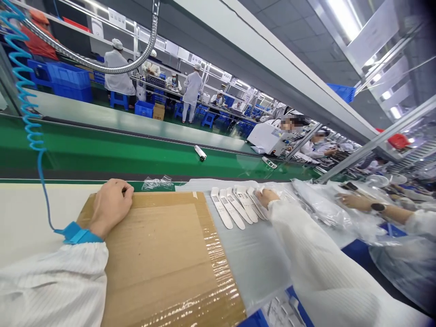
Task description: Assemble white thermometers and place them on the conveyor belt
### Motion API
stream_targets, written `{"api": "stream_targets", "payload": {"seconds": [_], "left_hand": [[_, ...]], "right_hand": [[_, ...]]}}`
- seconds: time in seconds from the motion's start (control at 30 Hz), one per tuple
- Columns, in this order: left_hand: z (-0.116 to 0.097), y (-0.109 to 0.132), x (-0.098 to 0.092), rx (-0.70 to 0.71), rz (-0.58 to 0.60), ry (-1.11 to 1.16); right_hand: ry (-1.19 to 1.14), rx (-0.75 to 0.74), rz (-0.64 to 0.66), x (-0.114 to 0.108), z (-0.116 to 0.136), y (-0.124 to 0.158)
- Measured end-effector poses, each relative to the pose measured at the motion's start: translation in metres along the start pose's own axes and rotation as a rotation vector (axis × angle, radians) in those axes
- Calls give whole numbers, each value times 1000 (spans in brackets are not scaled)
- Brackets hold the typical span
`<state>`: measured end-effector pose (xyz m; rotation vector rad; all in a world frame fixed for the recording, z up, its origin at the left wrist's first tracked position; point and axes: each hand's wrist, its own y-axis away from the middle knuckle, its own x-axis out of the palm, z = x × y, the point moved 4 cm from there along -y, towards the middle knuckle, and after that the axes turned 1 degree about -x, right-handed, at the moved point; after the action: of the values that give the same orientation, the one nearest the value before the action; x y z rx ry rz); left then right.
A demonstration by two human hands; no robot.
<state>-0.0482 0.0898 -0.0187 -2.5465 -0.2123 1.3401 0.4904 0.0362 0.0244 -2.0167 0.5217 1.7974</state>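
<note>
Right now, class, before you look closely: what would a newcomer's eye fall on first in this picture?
The fanned row of white plastic parts at centre stands out first, with the person's right hand at its far end. At left, the left hand rests on a taped cardboard sheet, and a blue coiled cord rises from the wrist along the picture's edge. Beyond them runs a bright green conveyor belt.

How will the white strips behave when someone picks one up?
The strips look like molded plastic, so probably stiff and light. They lie overlapped in a fan beside the right hand, so lifting one may drag its neighbour. Their smooth faces could slip on the sheet.
</note>
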Motion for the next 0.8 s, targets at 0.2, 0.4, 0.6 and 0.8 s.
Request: {"api": "stream_targets", "payload": {"seconds": [0.2, 0.4, 0.6, 0.8], "left_hand": [[-4, 5, -4, -28, -19, 46], [-16, 17, -16, -143, -157, 34], [-23, 22, -14, -63, -240, 64], [-20, 21, -7, -85, -234, 130]], "right_hand": [[-16, 92, -84, -11, 20, -3], [-64, -226, -148, -28, 128, -32], [4, -495, -211, -9, 249, -65], [49, -721, -180, 10, 314, -84]]}}
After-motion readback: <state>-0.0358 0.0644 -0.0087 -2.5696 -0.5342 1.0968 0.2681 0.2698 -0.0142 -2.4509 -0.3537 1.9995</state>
